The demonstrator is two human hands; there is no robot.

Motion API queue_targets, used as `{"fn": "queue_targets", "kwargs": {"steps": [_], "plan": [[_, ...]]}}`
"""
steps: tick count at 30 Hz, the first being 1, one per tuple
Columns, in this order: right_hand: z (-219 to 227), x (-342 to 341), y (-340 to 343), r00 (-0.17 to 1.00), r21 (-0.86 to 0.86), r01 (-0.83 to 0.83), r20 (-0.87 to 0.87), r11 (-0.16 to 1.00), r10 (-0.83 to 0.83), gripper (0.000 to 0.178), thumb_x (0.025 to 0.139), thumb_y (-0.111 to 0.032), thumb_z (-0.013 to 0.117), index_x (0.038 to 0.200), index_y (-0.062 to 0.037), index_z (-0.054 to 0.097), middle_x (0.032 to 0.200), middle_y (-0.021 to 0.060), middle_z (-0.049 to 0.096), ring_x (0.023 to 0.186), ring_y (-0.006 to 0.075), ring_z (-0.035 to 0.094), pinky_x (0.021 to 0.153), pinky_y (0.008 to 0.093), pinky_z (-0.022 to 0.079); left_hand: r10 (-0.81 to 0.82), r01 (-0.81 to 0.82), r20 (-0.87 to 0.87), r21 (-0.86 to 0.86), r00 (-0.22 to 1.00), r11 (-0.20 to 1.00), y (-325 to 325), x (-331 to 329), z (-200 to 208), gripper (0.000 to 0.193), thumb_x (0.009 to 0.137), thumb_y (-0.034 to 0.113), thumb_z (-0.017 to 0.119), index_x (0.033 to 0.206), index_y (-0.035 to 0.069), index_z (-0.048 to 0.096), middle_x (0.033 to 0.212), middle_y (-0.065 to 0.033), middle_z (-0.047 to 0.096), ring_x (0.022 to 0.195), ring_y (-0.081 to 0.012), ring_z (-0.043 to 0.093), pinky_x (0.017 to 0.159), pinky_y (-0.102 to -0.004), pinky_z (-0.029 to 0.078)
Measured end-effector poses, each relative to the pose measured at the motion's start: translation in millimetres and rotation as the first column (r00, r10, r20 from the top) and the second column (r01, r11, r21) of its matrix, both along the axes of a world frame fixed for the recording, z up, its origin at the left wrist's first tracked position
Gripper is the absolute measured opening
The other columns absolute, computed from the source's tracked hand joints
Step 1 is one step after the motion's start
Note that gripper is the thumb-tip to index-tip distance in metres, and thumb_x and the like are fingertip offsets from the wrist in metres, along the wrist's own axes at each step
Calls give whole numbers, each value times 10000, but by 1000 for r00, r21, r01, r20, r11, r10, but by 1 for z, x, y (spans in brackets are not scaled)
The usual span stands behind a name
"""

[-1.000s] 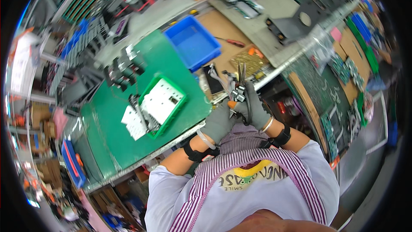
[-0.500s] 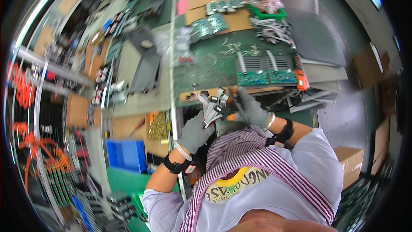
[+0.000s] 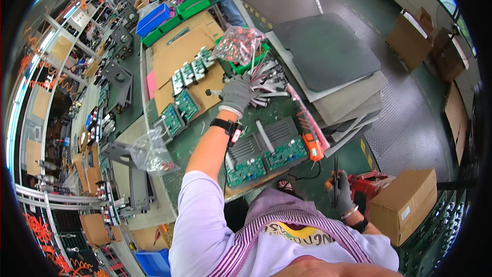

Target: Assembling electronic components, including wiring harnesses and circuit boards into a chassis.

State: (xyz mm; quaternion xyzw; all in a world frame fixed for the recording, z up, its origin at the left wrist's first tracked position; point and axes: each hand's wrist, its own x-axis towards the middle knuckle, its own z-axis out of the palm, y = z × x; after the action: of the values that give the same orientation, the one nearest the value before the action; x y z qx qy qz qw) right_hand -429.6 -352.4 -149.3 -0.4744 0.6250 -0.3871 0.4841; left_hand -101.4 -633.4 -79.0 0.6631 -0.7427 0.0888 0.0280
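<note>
My gloved left hand point(image 3: 236, 94) reaches to the far part of the bench, closed on grey flat cables at the edge of a loose cable pile point(image 3: 269, 84). A black connector point(image 3: 211, 92) sticks out on its left side. How many cables are inside the grip is hidden. My gloved right hand point(image 3: 341, 197) is low on the right, off the bench, closed round a thin dark tool point(image 3: 335, 179), which looks like tweezers. Between the hands, two green circuit boards point(image 3: 285, 153) lie against dark ribbed panels, with grey cables point(image 3: 265, 136) across them.
An orange-handled power tool point(image 3: 311, 143) lies at the bench's right edge. Behind the cables, a plastic bag point(image 3: 238, 45) sits on a green bin. Dark sheets point(image 3: 328, 46) are stacked to the right. A cardboard box point(image 3: 402, 205) stands lower right. More boards point(image 3: 179, 107) lie on cardboard at left.
My left hand has gone from near my body, where it held a cable bundle, out to the cable pile. My right hand has moved right, still with the thin dark tool. The view has turned.
</note>
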Motion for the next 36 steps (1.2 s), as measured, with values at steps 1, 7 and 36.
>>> {"fn": "queue_targets", "kwargs": {"steps": [1,7,36], "plan": [[-3,-4,-2,1000,-4,0,0,1000,0,393,743,-82,635,1076,-46,429,751,46,537,642,117,517,574,268,439,32,-31,-13,89,999,996,-18,1,-13,450,714,404,614,1016,91,498,949,-98,549,887,-261,552,718,-409,444],[-1,-16,-18,993,78,103,52,992,-108,388,740,-69,629,1062,-49,414,746,39,519,642,105,498,584,247,425,175,-196,108,230,979,953,-50,0,-66,751,652,535,633,1244,141,390,1247,-124,363,1196,-305,287,979,-489,193],[73,335,129,31,152,-988,416,-36,909,343,898,-326,434,1114,-60,425,838,21,519,681,108,523,618,258,456,517,-521,70,-44,-853,-853,928,69,-28,297,796,333,511,961,97,583,1005,-82,554,968,-247,508,794,-401,391]]}}
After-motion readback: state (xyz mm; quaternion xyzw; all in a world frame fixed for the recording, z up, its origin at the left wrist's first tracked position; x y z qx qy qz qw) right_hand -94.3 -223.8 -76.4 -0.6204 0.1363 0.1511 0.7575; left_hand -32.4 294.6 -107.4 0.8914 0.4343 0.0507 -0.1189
